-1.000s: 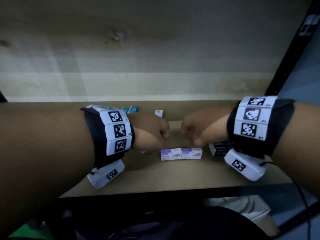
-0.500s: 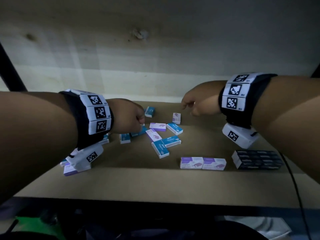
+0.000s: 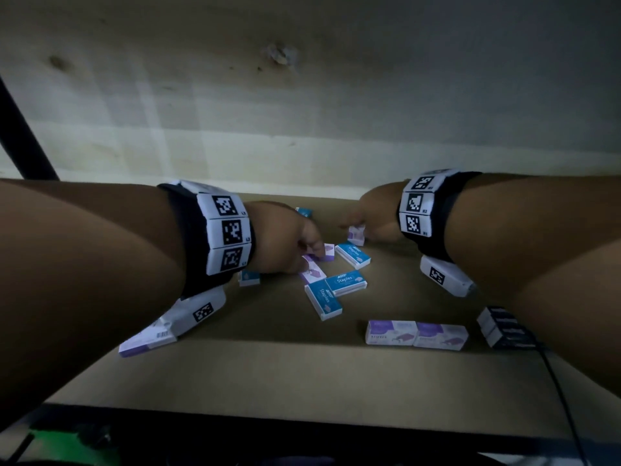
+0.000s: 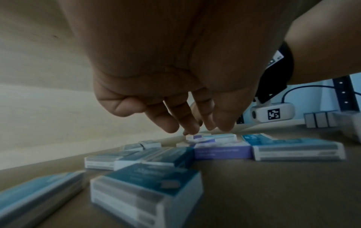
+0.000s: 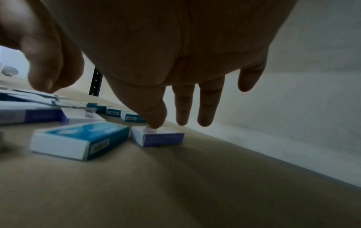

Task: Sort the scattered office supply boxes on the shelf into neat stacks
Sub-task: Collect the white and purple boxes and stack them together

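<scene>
Three blue boxes (image 3: 349, 280) in the loose heap read "Staples" in white; print on the purple ones is too blurred to read. The shelf (image 3: 268, 371) is tan board with a pale wooden back wall and black uprights at the sides. Two purple boxes (image 3: 416, 334) lie end to end near the front, beside a dark box (image 3: 504, 327). The left hand (image 3: 289, 240) hangs over the heap, fingers extended down, fingertips at a purple box (image 3: 327, 255). The right hand (image 3: 373, 213) presses a fingertip on a small purple box (image 5: 162, 137), its other fingers straight.
</scene>
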